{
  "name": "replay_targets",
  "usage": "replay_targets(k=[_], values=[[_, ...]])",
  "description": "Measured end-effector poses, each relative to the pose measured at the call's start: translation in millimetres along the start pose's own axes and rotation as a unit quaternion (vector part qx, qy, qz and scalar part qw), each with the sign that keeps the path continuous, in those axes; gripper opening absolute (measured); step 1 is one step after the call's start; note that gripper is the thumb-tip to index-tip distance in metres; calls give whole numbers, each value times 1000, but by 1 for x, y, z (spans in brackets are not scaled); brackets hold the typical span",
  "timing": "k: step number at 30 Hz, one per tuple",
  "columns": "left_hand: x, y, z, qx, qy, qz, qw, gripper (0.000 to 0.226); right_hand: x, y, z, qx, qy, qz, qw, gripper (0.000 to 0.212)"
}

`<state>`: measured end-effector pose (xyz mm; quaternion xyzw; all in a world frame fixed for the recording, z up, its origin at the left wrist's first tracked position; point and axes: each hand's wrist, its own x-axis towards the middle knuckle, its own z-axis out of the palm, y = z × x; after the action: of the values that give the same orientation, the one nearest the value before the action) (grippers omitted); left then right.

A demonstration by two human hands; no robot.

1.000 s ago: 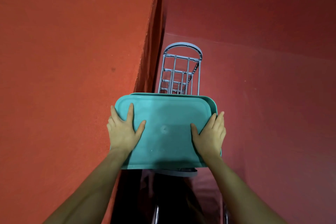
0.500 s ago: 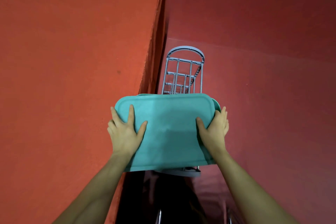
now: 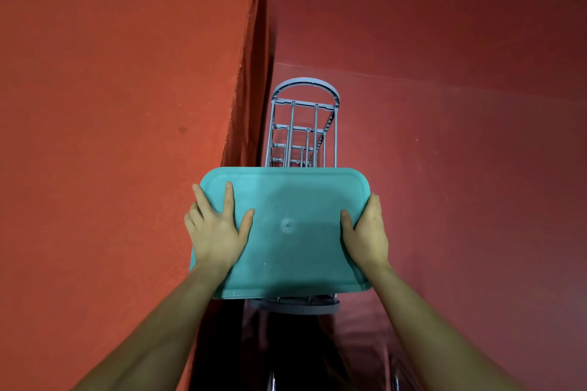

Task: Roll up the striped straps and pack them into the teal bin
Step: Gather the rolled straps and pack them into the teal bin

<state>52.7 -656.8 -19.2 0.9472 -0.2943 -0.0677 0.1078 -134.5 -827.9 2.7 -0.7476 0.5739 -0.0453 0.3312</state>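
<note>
Teal bin (image 3: 295,232), flat face toward the camera, long axis left-right, between flat-fingered left hand (image 3: 216,232) and side-gripping right hand (image 3: 368,235).

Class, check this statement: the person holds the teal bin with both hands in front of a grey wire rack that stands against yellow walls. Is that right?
Not quite. The head view shows the walls are red, not yellow. The rest holds: the left hand and right hand hold the teal bin in front of the grey wire rack.

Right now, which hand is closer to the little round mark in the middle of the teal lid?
Left. The left hand lies flat on the teal lid, its thumb near the round mark. The right hand grips the lid's right edge, farther away.
</note>
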Motion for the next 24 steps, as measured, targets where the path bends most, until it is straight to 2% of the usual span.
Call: replay_targets(k=[4,8,17,20,24], values=[[-1,-1,5,15,4,-4,1000,71,-1,0,-2,-30,-6,-31,999,74],[0,1,3,4,13,2,1000,72,3,-2,-5,49,19,9,999,53],[-8,8,5,-14,14,-12,1000,71,3,-3,-9,47,21,34,998,44],[-3,9,5,-9,22,-12,1000,71,6,-3,-6,40,18,16,999,50],[1,5,11,10,8,-7,1000,71,6,2,1,-22,5,-33,999,65]])
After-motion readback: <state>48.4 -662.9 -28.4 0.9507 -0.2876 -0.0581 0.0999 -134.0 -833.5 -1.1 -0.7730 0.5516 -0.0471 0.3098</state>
